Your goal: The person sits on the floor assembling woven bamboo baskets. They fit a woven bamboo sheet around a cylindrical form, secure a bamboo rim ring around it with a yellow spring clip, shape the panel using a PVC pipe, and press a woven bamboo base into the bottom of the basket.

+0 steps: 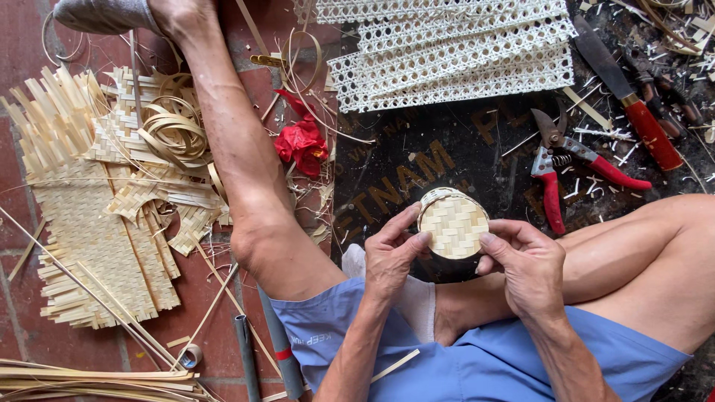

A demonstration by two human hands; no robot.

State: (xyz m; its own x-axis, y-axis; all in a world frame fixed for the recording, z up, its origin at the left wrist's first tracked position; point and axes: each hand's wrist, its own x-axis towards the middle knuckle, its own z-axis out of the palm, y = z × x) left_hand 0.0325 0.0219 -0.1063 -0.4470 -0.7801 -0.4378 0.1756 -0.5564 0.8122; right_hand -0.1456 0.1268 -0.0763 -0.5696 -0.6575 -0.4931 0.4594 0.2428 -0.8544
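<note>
both hands — the left hand (392,257) and the right hand (526,264) — clasp a small round woven bamboo basket (453,225) from either side above the person's lap, its plaited face turned up so that any contents stay hidden, with red-handled pruning shears (570,167) lying on the dark mat (447,152) just beyond.

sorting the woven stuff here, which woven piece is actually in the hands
The small round woven bamboo lid, pinched between left hand and right hand. The flat woven mats and white lattice strips lie untouched on the ground.
</note>
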